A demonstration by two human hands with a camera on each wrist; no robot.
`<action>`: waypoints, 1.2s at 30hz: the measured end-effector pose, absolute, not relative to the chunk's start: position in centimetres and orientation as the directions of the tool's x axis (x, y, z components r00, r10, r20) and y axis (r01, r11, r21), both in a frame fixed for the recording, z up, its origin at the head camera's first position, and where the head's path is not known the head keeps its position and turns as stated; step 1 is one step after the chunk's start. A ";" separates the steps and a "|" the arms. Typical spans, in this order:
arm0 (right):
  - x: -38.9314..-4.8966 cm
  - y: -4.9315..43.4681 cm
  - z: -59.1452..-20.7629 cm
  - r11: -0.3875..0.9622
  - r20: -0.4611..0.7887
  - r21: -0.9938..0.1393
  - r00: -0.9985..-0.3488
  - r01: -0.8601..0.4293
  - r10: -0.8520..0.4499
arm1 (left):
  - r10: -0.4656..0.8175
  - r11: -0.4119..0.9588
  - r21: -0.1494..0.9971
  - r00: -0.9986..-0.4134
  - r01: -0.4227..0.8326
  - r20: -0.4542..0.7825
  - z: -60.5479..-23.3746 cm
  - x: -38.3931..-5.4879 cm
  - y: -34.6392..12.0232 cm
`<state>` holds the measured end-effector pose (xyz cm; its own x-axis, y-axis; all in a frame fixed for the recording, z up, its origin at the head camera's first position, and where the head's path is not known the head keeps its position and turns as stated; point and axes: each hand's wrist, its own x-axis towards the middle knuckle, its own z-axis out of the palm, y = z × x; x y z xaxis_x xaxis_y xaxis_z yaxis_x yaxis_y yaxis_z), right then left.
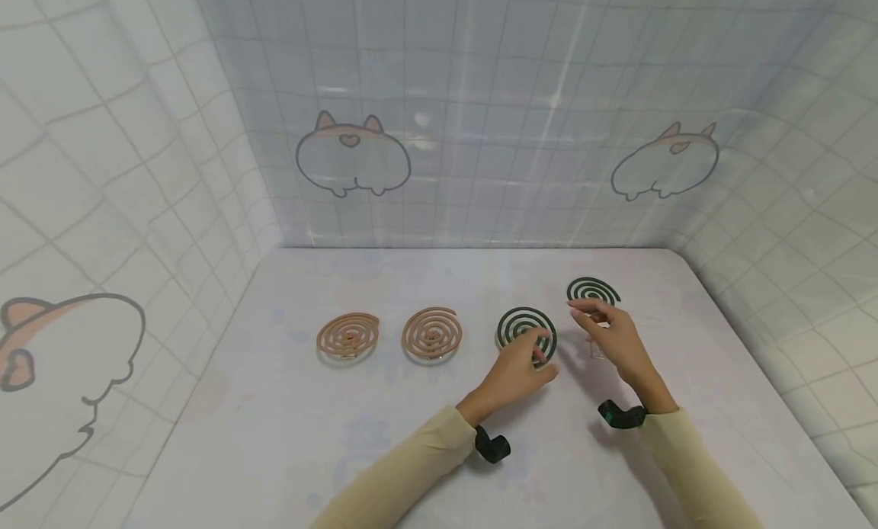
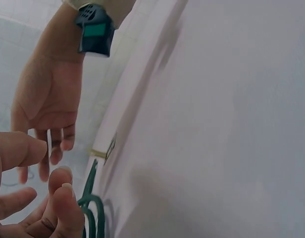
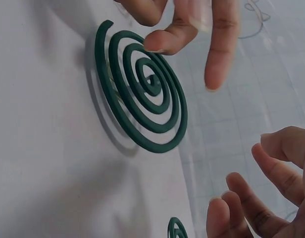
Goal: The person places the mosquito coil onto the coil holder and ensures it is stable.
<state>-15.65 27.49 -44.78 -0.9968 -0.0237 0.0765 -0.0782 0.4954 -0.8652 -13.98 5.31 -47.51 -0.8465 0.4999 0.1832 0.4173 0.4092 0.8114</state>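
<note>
My left hand (image 1: pixel 517 367) is over the nearer green mosquito coil (image 1: pixel 507 319), thumb and fingers apart. In the right wrist view this coil (image 3: pixel 179 114) lies flat, raised a little above its shadow, with left fingers (image 3: pixel 221 47) overlapping its edge. My right hand (image 1: pixel 613 338) hovers in front of the farther green coil (image 1: pixel 591 286), its fingers loosely bent and holding nothing. Below that hand, a small metal stand (image 1: pixel 595 351) shows on the table. In the left wrist view, green loops (image 2: pixel 90 213) are partly hidden behind left fingers (image 2: pixel 63 198).
Two brown coils, one at far left (image 1: pixel 347 335) and one nearer the middle (image 1: pixel 431 334), lie on the white table (image 1: pixel 295 437). Tile-patterned walls (image 1: pixel 480 72) with cartoon drawings close off the back and both sides.
</note>
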 end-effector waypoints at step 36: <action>-17.2 32.4 -45.8 0.468 0.161 -0.878 -0.981 -0.095 0.104 | 0.440 0.420 0.876 -0.897 0.237 0.032 -48.7 -13.9 13.5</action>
